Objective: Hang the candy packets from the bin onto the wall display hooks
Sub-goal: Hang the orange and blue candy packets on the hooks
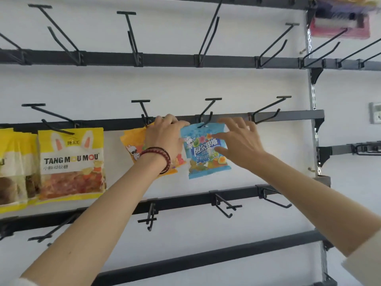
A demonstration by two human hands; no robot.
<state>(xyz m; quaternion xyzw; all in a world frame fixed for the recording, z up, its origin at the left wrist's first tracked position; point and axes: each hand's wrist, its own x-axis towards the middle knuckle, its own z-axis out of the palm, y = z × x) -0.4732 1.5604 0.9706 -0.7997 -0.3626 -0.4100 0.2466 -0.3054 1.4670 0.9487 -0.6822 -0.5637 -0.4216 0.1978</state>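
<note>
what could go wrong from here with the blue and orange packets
1. The blue packet hangs tilted near the tip of its hook; it may slip off as the right hand lets go.
2. The left hand hides the top of the orange packet, so whether it is hooked is unclear; released, it might drop.

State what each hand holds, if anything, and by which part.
Left hand seems to grip the orange packet at its top edge. Right hand holds nothing; its spread fingers touch the blue packet.
</note>
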